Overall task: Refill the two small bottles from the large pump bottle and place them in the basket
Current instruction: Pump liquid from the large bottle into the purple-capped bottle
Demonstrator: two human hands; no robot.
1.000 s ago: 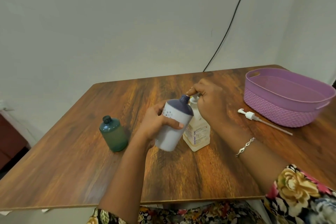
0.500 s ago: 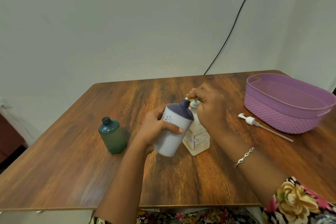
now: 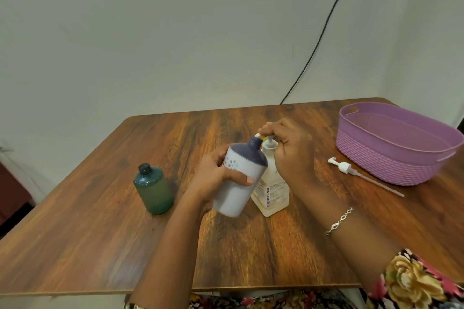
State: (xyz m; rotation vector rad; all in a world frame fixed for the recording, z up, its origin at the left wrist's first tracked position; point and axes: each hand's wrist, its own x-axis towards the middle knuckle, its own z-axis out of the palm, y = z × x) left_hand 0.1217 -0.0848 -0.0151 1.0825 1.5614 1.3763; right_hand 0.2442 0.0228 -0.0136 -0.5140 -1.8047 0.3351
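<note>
Our right hand [image 3: 288,155] is curled down over the top of the large translucent plastic pump bottle [image 3: 272,193], fingers bent round its plunger, and the white spout [image 3: 257,135] pokes out leftward from under them. Our left hand [image 3: 213,178] grips the small white plastic bottle with the dark navy shoulder [image 3: 241,183], thumb across its front. The bottle is tilted, so its long axis leans up and to the right.

That lean is what matters. The open neck sits just under the spout tip, touching it or nearly so; we cannot tell which. The pump bottle stands upright on the wooden table [image 3: 100,233], just behind and to the right.

We judge the coming press needs the neck kept right below the spout, or liquid runs down the navy shoulder.

The small green translucent bottle [image 3: 154,189] stands well to the left, nearer our left hand. The purple woven-look plastic basket [image 3: 401,153] sits at the far right, with a loose white pump [image 3: 344,167] lying just before it.
</note>
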